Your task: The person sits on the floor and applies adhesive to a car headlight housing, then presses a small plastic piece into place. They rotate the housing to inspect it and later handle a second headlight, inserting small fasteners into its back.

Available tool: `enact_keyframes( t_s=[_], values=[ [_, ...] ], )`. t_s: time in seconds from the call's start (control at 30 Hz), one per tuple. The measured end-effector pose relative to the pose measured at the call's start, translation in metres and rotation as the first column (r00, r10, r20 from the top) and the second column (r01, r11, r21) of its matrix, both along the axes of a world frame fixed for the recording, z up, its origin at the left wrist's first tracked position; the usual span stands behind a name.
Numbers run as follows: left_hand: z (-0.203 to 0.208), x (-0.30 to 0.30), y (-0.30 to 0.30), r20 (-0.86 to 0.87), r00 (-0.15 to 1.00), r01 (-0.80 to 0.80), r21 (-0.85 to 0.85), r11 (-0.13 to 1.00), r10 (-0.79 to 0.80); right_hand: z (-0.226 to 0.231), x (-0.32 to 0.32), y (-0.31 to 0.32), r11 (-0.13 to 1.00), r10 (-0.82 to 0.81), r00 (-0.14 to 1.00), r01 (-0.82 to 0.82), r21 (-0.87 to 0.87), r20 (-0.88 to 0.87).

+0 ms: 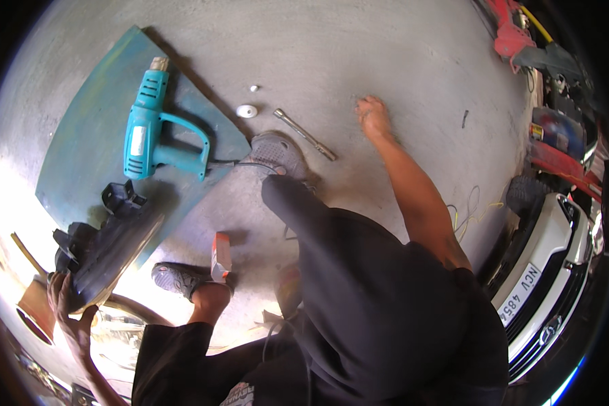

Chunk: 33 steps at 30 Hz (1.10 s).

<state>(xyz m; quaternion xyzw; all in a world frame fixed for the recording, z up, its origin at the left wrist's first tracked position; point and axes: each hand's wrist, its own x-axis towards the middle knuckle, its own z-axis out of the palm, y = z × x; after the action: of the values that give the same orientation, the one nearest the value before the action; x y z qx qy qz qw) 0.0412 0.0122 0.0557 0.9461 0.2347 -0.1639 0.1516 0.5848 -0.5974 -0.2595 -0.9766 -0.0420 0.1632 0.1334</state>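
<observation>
My left hand [70,308] grips the near end of a black car light housing [111,250]. The housing has black brackets on its back and a pale curved edge, and its far end rests over a teal board [74,155]. On that board lies a teal heat gun [145,128], its nozzle pointing away from me. My right hand [372,116] reaches far forward, low over the concrete floor, with its fingers curled; whatever they may hold is hidden. Nearest to it is a metal socket wrench [306,135]. Two small white round pieces [247,111] lie to its left.
An orange and white box [221,257] stands by my left shoe [176,276]. My right shoe [277,152] is near the board's corner. To the right are a white car bumper [538,277], loose thin wires [463,213] and a red jack-like tool [511,34].
</observation>
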Motion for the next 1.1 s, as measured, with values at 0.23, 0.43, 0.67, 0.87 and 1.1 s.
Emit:
enact_keyframes(
  t_s=[0.23, 0.43, 0.67, 0.87, 1.1],
  values=[
    [0.013, 0.042, -0.016, -0.003, 0.995, -0.100, -0.003, 0.995, 0.100, -0.018, 0.031, -0.049, 0.878, 0.450, 0.893, -0.437, -0.194, 0.024],
    [0.003, 0.037, -0.002, 0.097, 0.995, -0.022, -0.062, 0.998, 0.028, 0.029, 0.023, -0.010, 0.950, 0.290, 0.957, -0.291, -0.116, -0.032],
    [0.010, 0.025, -0.006, 0.123, 0.991, -0.046, -0.041, 0.998, 0.051, 0.055, 0.004, 0.035, 0.936, 0.339, 0.938, -0.344, 0.070, 0.069],
    [0.007, 0.020, 0.000, 0.154, 0.986, -0.052, -0.041, 0.998, 0.057, 0.129, -0.084, 0.184, 0.839, 0.332, 0.930, -0.214, 0.500, -0.158],
    [0.003, 0.020, 0.009, 0.169, 0.983, -0.057, -0.086, 0.995, 0.071, 0.205, -0.183, 0.371, 0.530, 0.760, 0.593, -0.330, 0.781, -0.265]
  ],
)
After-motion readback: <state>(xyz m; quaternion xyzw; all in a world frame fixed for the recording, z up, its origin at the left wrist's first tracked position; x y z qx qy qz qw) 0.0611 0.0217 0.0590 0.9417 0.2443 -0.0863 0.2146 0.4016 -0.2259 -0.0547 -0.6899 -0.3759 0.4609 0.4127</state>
